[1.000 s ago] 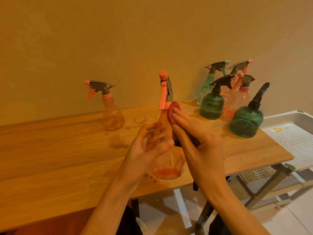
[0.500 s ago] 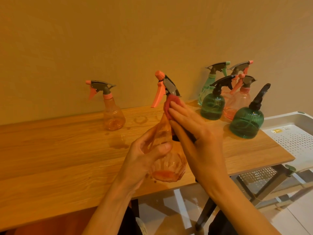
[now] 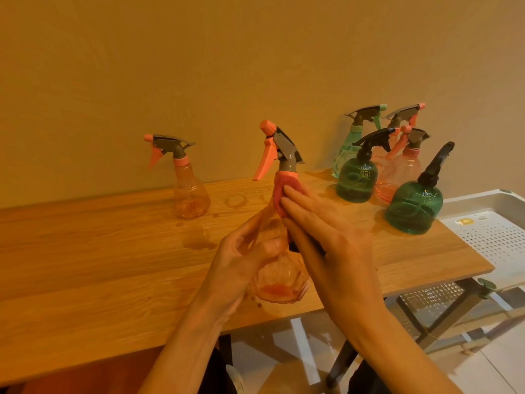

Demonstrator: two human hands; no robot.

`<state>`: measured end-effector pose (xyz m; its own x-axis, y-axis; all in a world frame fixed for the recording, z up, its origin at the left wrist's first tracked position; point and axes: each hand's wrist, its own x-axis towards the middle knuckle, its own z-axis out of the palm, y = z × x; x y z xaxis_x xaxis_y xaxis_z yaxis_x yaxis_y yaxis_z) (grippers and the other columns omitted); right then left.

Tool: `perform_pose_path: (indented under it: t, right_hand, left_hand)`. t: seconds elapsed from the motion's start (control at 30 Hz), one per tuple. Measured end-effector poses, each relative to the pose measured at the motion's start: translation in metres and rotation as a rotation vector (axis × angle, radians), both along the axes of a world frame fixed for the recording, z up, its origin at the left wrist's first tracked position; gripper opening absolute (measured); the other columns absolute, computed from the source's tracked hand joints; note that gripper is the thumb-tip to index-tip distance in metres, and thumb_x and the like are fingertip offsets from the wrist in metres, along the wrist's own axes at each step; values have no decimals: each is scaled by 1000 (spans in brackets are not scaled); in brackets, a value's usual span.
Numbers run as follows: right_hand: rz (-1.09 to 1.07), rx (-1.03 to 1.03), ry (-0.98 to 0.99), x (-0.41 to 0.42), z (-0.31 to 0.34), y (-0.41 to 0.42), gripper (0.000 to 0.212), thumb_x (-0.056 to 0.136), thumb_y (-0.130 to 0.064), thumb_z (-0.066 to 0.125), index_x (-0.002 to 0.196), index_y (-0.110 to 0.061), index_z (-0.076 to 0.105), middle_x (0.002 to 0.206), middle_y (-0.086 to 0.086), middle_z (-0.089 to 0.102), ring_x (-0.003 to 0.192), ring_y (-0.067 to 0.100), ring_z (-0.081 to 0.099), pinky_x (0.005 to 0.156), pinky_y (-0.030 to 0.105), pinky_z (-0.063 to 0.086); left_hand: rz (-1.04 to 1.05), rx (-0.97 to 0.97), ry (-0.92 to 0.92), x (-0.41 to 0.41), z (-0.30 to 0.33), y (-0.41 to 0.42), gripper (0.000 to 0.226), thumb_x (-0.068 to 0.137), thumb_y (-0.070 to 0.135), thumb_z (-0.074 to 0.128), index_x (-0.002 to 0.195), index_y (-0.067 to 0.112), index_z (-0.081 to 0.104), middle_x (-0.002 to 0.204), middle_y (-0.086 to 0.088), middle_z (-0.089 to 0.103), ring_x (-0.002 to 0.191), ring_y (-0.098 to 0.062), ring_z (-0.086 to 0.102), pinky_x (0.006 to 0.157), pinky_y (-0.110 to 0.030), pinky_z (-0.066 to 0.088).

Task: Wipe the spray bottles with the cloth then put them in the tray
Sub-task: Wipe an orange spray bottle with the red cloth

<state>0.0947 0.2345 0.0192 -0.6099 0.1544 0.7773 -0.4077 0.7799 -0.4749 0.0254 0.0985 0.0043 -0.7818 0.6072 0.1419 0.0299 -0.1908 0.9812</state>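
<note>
My left hand (image 3: 241, 260) grips the body of a clear orange spray bottle (image 3: 279, 282) above the table's front edge, its pink trigger pointing left. With straight fingers my right hand (image 3: 326, 243) presses a red cloth (image 3: 279, 189) against the bottle's neck; most of the cloth is hidden under the palm. A second orange bottle (image 3: 189, 191) stands alone at the back left. Several green and orange bottles (image 3: 356, 177) cluster at the back right, a dark green one (image 3: 413, 207) nearest the white perforated tray (image 3: 488, 237).
The wooden table (image 3: 99, 265) has wet rings and drips near its middle. The tray sits just past the table's right end, on a rack with a lower mesh shelf (image 3: 431, 297). A plain wall runs behind the table.
The held bottle has turned, so its trigger swung from facing me to pointing left. My right hand slid the cloth up to the bottle's neck.
</note>
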Motion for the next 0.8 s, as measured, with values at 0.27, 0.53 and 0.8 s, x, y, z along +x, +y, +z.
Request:
perform_pose_path:
  t: [0.27, 0.53, 0.8]
  right_hand:
    - [-22, -68, 53, -11, 16, 8, 35, 96, -10, 65, 131, -7, 65, 141, 4, 59, 137, 12, 51, 112, 26, 43]
    - [57, -269, 5, -3, 7, 1, 37, 93, -6, 68, 130, -9, 66, 138, 0, 61, 133, 2, 52, 108, 20, 44]
    - [156, -434, -2, 2, 14, 2, 35, 93, -5, 66, 128, -9, 66, 135, 0, 64, 129, 4, 57, 103, 24, 50]
  left_hand:
    - [-40, 20, -68, 3, 6, 3, 69, 68, 39, 76, 135, 37, 60, 132, 5, 70, 122, -18, 66, 93, -35, 58]
    - [8, 46, -158, 5, 2, 2, 54, 75, 31, 75, 128, 26, 64, 120, -1, 74, 109, -19, 72, 80, -28, 60]
    - [-13, -51, -21, 0, 0, -3, 82, 57, 37, 86, 134, 31, 58, 128, 5, 70, 120, -17, 67, 87, -33, 59]
